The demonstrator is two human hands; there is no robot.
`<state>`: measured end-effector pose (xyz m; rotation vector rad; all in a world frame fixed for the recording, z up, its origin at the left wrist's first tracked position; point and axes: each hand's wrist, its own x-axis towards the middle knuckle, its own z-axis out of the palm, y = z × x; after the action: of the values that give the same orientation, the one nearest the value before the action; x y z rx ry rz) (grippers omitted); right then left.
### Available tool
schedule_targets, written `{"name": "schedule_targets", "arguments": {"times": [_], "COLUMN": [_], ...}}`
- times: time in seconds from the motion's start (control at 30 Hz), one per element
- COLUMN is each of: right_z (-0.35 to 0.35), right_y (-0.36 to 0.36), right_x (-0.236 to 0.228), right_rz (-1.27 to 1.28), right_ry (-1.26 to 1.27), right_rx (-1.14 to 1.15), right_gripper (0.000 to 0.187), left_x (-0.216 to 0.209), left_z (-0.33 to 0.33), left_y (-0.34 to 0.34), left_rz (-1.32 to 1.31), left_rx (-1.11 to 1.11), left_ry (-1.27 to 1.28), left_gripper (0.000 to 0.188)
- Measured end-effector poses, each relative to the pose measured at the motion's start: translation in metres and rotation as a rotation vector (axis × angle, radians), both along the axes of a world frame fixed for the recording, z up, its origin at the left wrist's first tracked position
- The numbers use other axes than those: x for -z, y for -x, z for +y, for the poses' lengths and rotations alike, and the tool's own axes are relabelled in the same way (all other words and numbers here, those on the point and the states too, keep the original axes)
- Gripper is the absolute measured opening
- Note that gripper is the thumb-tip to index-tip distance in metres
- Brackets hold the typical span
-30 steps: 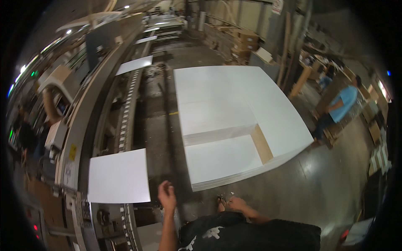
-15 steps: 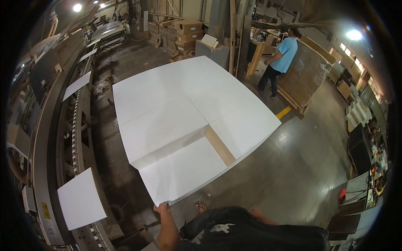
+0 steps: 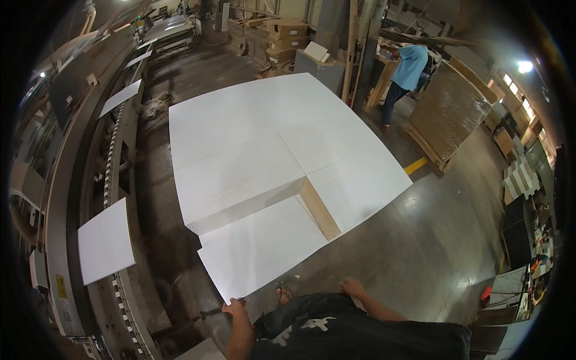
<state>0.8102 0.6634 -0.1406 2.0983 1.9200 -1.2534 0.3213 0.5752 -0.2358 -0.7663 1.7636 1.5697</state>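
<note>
My left hand (image 3: 236, 306) grips the near left corner of a flat white panel (image 3: 264, 255), its fingers closed round the edge. The panel lies on the low part of a white panel stack and sits slightly askew, its left edge jutting past the stack. Around its far and right sides rise the taller white piles (image 3: 240, 144), with a bare brown side face (image 3: 319, 209) beside the panel's right end. My right hand (image 3: 353, 288) hangs in front of my body, apart from the panel, with nothing in it; its fingers look loosely spread.
Along the left runs a conveyor line (image 3: 114, 180) carrying white panels, one of them nearby (image 3: 108, 241). Farther right, a person in a blue shirt (image 3: 410, 69) stands by a wrapped brown stack (image 3: 447, 114). Cardboard boxes (image 3: 287, 36) are piled at the back.
The held panel has slid toward me and turned slightly, opening a narrow gap along the brown face. My right hand has risen into view. Conveyor panels have moved away; the person in blue has turned.
</note>
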Motion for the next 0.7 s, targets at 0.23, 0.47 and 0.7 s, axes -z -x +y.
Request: {"name": "schedule_targets", "arguments": {"times": [0.23,0.47,0.7], "right_z": [0.088,0.079,0.072], "right_y": [0.134,0.184,0.201], "right_x": [-0.075,0.004,0.028], "right_rz": [-0.026,-0.191,0.202], "right_ry": [-0.352,-0.465,0.004], "right_rx": [-0.415,-0.386,0.138], "right_gripper": [0.057,0.069,0.060], "left_x": [-0.011,-0.083,-0.177], "left_z": [-0.098,-0.188,-0.242], "left_y": [0.008,0.029,0.028], "left_rz": [-0.088,-0.011,0.211], "left_rx": [0.011,0.077,-0.052], "left_ry": [-0.011,-0.204,-0.039], "left_gripper": [0.024,0.024,0.033]}}
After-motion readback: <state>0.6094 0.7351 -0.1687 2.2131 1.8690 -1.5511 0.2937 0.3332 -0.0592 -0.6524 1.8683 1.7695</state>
